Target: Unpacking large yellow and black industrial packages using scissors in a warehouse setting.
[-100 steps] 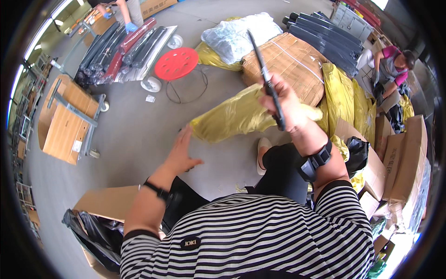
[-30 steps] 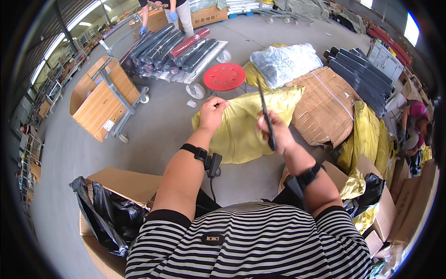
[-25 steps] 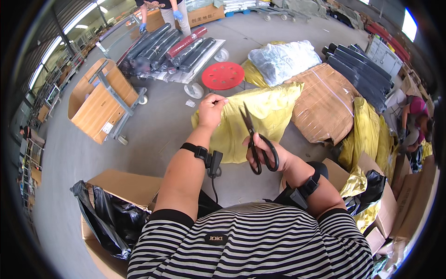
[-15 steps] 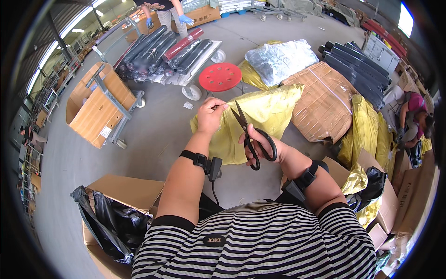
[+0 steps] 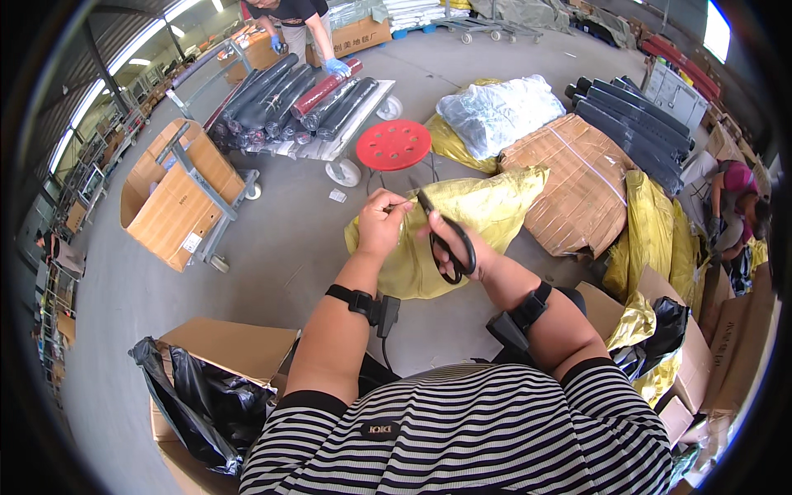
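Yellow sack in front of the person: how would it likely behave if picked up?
The yellow sack would likely flop, since its thin skin creases softly. It seems unlikely to roll, having a pointed corner rather than a round outline. Its weight is hard to judge: any contents are hidden.

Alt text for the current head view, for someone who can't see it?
A person's left hand pinches the edge of a yellow sack while the right hand holds black scissors close by. Beyond are a red round stool and a strapped brown cardboard package.
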`<state>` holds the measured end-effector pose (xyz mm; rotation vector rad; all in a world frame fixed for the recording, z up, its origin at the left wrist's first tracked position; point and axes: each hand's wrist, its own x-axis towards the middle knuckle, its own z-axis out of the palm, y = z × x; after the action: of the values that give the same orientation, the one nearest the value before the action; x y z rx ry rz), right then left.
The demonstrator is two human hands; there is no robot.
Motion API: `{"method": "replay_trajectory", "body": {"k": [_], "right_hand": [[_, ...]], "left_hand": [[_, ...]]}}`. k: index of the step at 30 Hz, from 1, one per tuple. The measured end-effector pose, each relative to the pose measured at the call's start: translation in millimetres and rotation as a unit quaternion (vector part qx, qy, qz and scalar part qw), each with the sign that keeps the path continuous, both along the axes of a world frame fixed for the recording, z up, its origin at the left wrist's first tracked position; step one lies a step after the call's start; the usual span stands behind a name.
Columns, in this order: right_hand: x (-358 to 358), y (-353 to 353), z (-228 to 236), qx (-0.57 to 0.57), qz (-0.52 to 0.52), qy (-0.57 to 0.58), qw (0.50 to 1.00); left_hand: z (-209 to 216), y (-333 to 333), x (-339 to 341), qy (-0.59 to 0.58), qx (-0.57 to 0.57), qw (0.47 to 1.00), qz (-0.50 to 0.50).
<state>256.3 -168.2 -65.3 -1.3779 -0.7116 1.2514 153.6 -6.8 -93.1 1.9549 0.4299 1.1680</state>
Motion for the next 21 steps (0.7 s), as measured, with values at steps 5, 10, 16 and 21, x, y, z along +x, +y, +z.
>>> {"method": "replay_trajectory", "body": {"k": [5,10,16,21], "right_hand": [[9,-4,5,0.082,-0.027,0.025,0.996],[22,-21,-12,0.027,-0.072,-0.003,0.997],[17,-60,-8,0.041,0.064,0.046,0.996],[4,-72,4,0.013,0.123,0.063,0.99]], "left_hand": [[-8,9,6,-0.007,-0.067,0.998,0.008],[-9,18,6,0.039,-0.079,0.996,-0.033],[-12,15,-2,0.023,-0.037,0.997,-0.071],[-9,7,-2,0.024,-0.036,0.996,-0.078]]}}
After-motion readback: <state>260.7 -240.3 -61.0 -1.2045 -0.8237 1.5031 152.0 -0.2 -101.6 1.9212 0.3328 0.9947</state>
